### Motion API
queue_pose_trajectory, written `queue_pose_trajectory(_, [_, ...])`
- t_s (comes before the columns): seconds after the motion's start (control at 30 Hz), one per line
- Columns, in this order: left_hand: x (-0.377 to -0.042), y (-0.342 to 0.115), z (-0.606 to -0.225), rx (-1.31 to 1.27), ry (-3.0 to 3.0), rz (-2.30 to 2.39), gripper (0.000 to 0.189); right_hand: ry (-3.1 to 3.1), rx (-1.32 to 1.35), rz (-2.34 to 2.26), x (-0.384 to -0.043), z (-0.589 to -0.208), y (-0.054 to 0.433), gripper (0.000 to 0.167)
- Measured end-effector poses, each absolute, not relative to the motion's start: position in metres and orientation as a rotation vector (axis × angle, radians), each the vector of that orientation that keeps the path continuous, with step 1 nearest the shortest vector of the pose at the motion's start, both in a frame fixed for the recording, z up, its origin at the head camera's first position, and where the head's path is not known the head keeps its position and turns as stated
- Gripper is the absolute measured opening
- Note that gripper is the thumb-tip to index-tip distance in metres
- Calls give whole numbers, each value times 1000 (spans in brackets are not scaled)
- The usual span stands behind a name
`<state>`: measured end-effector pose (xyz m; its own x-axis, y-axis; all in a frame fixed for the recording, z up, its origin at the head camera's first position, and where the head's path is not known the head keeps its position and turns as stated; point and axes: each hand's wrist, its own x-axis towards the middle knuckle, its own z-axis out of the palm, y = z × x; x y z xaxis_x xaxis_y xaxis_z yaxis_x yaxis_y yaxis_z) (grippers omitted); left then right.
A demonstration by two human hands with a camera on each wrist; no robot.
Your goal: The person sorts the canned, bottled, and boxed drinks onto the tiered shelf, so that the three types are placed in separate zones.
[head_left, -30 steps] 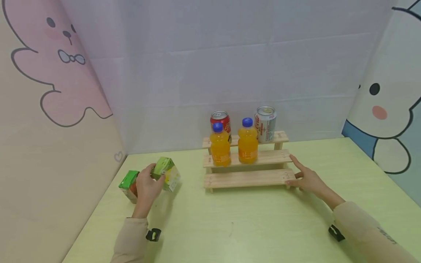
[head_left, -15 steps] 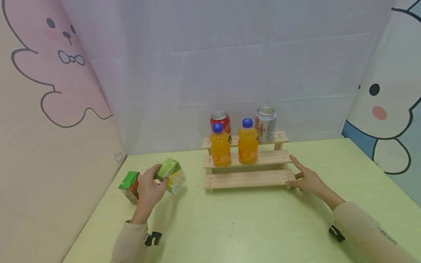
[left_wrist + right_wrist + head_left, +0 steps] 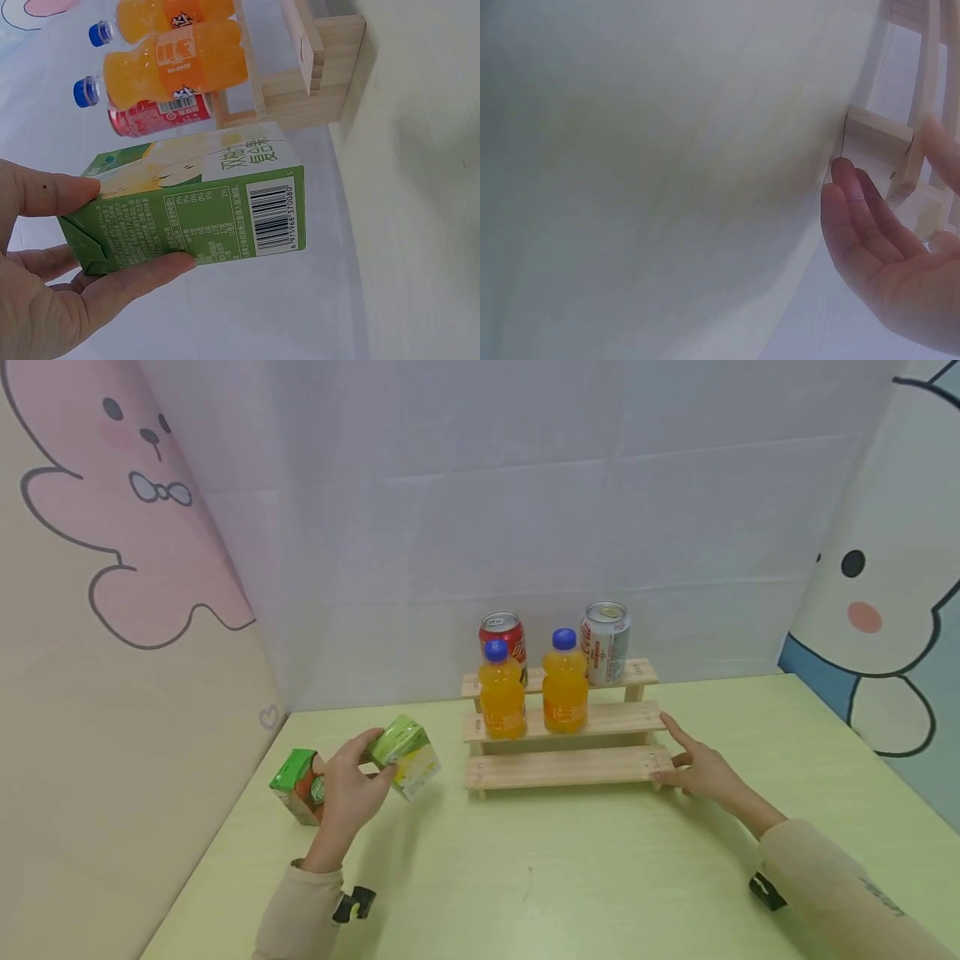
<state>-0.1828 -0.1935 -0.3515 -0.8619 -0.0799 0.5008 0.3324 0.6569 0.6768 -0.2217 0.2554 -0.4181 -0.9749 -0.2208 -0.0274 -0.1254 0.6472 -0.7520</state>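
My left hand (image 3: 352,789) pinches a green and white juice carton (image 3: 407,760) between thumb and fingers. The carton is tilted and held above the table; its barcode side shows in the left wrist view. Beside that hand stands a second juice carton (image 3: 296,783) with a green top and orange-red print. My right hand (image 3: 701,768) touches the right end of a wooden three-step rack (image 3: 562,768), fingers extended and spread. Two orange drink bottles (image 3: 502,693) with blue caps stand on its middle step. A red can (image 3: 512,631) and a silver-white can (image 3: 606,643) occupy the top step.
The pale yellow-green table (image 3: 517,877) carries the rack near its back edge. Behind it hangs a white cloth (image 3: 450,527), with printed cartoon panels at both sides. The bottom step bears nothing.
My left hand has carried the green and white carton a little to the right, away from the second carton, which shows more now. The right hand stays at the rack.
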Motion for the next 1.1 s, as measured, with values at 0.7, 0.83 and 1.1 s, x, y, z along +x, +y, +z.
queue_pose_trajectory(0.7, [-177, -165, -347, -455, -2297, -1263, 48, 2750, -290, -1229, -223, -420, 257, 97])
queue_pose_trajectory(0.83, [-177, -160, -348, -489, -2289, -1292, 49, 2750, -282, -1228, -223, -421, 257, 97])
queue_pose_trajectory(1.1, [-180, -150, -350, -566, -2273, -1335, 49, 2741, -261, -1231, -224, -421, 257, 98])
